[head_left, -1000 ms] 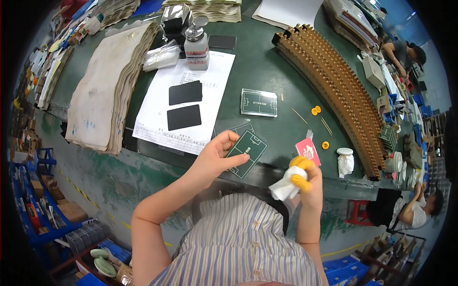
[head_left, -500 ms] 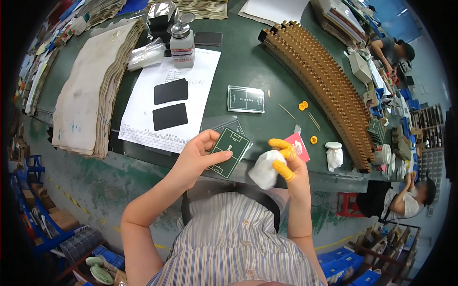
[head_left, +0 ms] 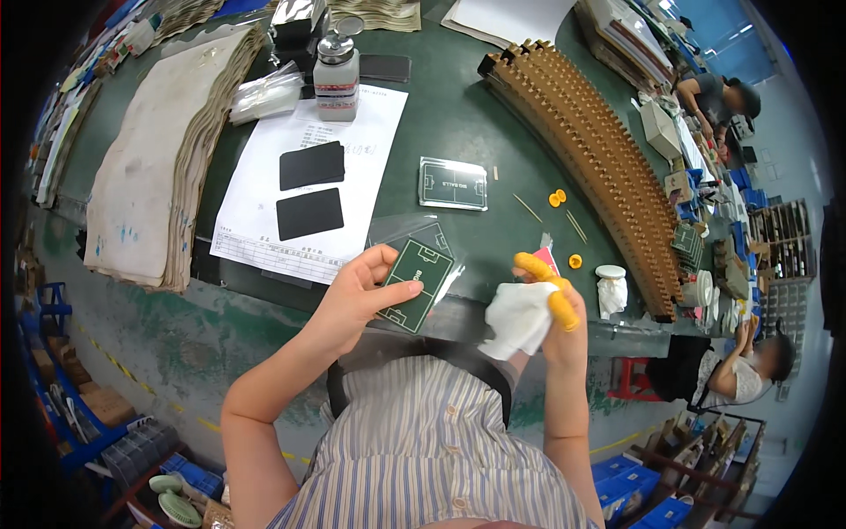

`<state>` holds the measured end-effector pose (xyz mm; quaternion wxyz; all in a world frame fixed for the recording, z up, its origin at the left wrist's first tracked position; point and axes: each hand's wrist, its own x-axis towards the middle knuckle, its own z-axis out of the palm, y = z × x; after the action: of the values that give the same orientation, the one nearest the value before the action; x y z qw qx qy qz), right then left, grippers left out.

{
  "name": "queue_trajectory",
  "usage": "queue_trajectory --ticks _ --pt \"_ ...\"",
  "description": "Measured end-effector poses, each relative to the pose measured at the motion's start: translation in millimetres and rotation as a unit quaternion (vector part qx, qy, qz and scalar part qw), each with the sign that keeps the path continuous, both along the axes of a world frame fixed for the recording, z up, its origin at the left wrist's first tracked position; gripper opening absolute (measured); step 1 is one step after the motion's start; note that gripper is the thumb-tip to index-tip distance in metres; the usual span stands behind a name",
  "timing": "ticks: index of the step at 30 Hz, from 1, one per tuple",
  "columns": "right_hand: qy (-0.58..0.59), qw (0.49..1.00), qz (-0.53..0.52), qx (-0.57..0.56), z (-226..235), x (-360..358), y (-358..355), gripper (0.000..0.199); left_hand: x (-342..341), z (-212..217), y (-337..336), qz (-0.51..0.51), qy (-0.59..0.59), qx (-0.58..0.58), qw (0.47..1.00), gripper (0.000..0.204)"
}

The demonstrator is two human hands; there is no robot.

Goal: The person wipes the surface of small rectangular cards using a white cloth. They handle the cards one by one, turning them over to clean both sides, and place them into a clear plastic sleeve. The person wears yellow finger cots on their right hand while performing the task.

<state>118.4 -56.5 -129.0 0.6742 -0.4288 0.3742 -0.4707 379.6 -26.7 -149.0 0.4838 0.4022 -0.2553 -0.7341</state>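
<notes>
Both hands work right at the near edge of the green surface (head_left: 458,115), with bare room between the white sheet (head_left: 308,176) and the brown toothed rack (head_left: 599,159). Left hand (head_left: 357,295) pinches a small green card (head_left: 418,285) printed with white pitch lines, inside a clear sleeve. Its long axis tilts, far end up and right. Right hand (head_left: 555,322), orange finger cots on, clutches a white cloth (head_left: 518,319) just beside the card.
</notes>
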Motion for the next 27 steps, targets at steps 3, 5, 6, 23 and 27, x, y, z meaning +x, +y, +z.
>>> queue_trajectory --ticks 3,5,6,23,27 --pt "-0.205 0.977 0.048 0.022 -7 -2 -9 0.027 -2 7 -2 -0.020 0.020 -0.006 1.000 0.017" --pt "-0.148 0.988 0.045 0.008 1 16 -8 0.029 1 10 0 -0.018 0.011 -0.010 1.000 0.017" --pt "0.004 0.999 0.021 -0.035 6 20 -4 0.031 3 11 1 -0.017 0.007 -0.012 1.000 0.017" --pt "0.427 0.710 -0.060 -0.557 9 47 -8 0.035 1 17 7 -0.015 -0.052 -0.092 0.994 0.017" --pt "0.435 0.690 -0.053 -0.576 9 49 -10 0.034 2 18 9 -0.013 -0.070 -0.108 0.992 0.017"
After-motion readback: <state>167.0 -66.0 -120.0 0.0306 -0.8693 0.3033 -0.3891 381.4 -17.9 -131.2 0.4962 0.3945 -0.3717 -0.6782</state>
